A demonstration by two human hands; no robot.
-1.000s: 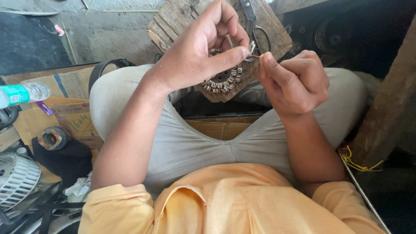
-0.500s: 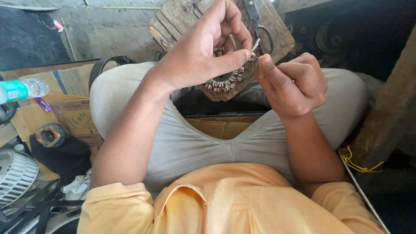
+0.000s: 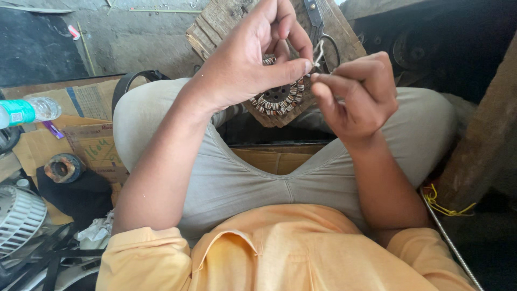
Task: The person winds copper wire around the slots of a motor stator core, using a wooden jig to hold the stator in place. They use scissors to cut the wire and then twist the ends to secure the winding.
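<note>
The left hand (image 3: pixel 253 59) and right hand (image 3: pixel 355 94) meet fingertip to fingertip above the lap, each pinching one end of a short pale cord (image 3: pixel 318 56), which keeps it taut enough to handle. The left thumb and forefinger are pressed together on it; the right hand is curled shut, thumb against forefinger. Just beneath them sits a round wound motor coil (image 3: pixel 277 99), its ring of windings facing up, resting on a worn wooden block (image 3: pixel 226 21) that props it near the hands. Scissors (image 3: pixel 320 24) lie on the block's far right. Far to the left, a plastic bottle (image 3: pixel 27 110) lies on cardboard (image 3: pixel 86 134).
</note>
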